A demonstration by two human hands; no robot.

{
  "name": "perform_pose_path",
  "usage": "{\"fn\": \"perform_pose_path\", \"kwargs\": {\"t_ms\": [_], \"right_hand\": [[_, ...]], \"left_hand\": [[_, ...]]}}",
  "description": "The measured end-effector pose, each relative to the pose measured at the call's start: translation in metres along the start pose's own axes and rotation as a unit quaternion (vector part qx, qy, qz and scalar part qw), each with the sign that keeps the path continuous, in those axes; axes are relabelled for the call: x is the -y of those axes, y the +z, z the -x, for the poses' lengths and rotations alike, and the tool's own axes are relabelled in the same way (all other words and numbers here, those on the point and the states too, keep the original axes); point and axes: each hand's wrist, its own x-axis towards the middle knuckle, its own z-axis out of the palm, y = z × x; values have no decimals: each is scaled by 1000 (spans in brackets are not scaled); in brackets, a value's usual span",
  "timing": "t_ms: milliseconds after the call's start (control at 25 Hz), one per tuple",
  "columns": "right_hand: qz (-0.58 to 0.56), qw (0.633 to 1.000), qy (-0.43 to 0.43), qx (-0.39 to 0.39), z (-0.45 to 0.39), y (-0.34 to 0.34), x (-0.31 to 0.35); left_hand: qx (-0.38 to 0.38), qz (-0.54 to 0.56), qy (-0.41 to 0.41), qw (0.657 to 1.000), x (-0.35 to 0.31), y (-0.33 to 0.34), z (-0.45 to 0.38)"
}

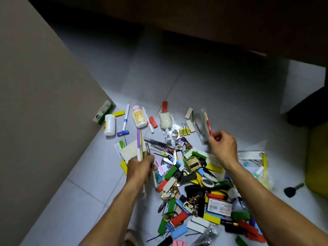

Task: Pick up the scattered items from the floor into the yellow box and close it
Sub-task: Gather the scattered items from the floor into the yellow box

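A heap of scattered small items (195, 183) covers the pale floor tiles: coloured blocks, hairpins, keys, cards and clips. My left hand (140, 167) grips a bundle of pens (140, 146), among them a purple and white one, pointing up and away. My right hand (222, 144) pinches a red pencil (209, 126) that lies against a clear plastic packet (201, 126). A yellow box (317, 162) shows only as a yellow edge at the far right.
At the back left lie a white bottle (109, 124), a pink-capped bottle (139, 117), markers (125, 118) and a green carton (103, 112) against a beige wall (35, 103). Dark furniture (195, 18) overhangs the far side. A black brush (292, 189) lies at the right.
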Motion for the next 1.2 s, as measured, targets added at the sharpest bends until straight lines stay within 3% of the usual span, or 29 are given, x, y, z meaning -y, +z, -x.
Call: {"fn": "perform_pose_path", "kwargs": {"t_ms": [120, 240, 360, 520, 760, 1000, 1200], "right_hand": [[-129, 990, -62, -14, 16, -20, 10], [-188, 978, -87, 5, 33, -39, 18], [-218, 969, -55, 99, 43, -57, 14], [-158, 960, -21, 229, 87, -56, -5], [-128, 977, -59, 160, 179, -70, -36], [-20, 944, -123, 304, 235, -125, -40], [40, 973, -68, 216, 211, -148, -80]], "left_hand": [[93, 102, -32, 990, -19, 27, 1], [187, 170, -65, 965, -29, 58, 13], [225, 186, -64, 954, -26, 84, 24], [279, 199, -56, 938, -15, 112, 55], [313, 168, -87, 931, 28, 100, 126], [271, 81, -66, 957, 33, 65, 185], [223, 49, -15, 974, 36, 58, 175]]}}
